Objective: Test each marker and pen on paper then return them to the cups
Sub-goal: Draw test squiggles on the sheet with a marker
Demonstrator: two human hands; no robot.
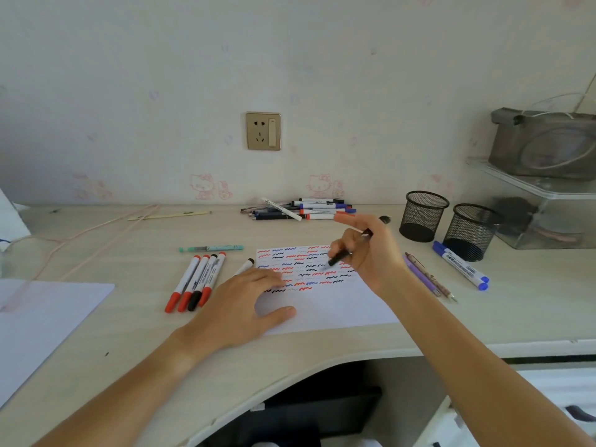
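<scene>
1. A person sits at a pale wooden desk [129, 333], both bare forearms reaching forward from the near edge.
2. The right hand [371, 250] is raised just above the paper, fingers curled around a black pen [338, 258], forefinger pointing out to the left; the pen's tip slants down toward the squiggles.
3. The left hand [248, 301] lies flat, fingers relaxed and spread, pressing on the near-left part of the sheet of paper [338, 311] — it grips nothing.
4. The far half of the sheet is filled with rows of red, blue and black wavy test lines.
5. Left of the sheet lie four markers [196, 282] side by side, three with red caps and one with a black cap; a black-capped marker [245, 266] peeks out just beyond the left fingers.
6. A teal pen [211, 248] lies crosswise, farther back.
7. Against the far wall sits a loose pile of markers and pens [303, 209].
8. To the right stand two black mesh cups [448, 221] — upright, near each other.
9. Between sheet and cups lie two slim pens [429, 275] and blue-capped markers [461, 264].
</scene>
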